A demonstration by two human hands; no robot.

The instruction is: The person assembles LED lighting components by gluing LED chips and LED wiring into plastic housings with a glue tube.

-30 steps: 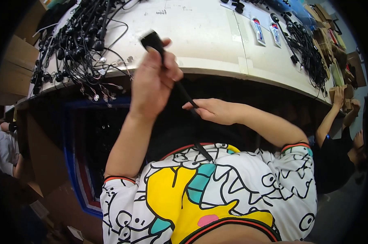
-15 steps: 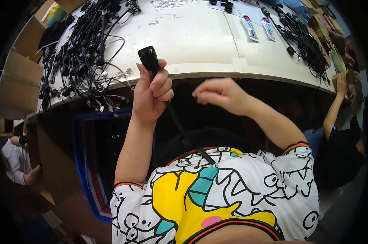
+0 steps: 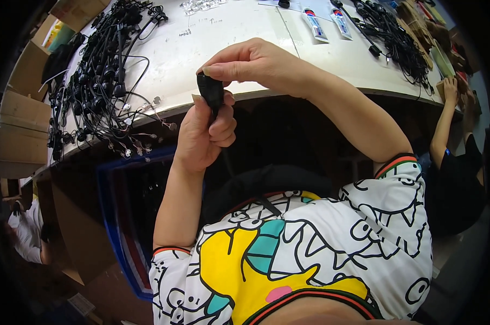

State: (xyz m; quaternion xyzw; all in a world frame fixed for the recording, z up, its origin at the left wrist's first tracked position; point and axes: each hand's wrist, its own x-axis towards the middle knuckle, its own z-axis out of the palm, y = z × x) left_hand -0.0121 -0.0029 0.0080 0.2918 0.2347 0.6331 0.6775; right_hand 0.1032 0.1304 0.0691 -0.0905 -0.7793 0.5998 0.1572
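My left hand (image 3: 204,135) is closed around a small black plug-shaped part (image 3: 211,93) whose thin black cable (image 3: 266,203) hangs down toward my lap. My right hand (image 3: 253,60) reaches over from the right and pinches the top of the same black part with thumb and fingers. Both hands are held in front of the white table's near edge (image 3: 288,92).
A large tangle of black cables (image 3: 101,76) lies on the table's left. More black cables (image 3: 397,40) and two flat packets (image 3: 323,21) lie at the right. Cardboard boxes (image 3: 17,130) stand at the left. Another person's arm (image 3: 445,119) shows at the right.
My right hand has risen from near my chest and closed on the top of the black part. My left hand has stayed gripping the part and tilted slightly.
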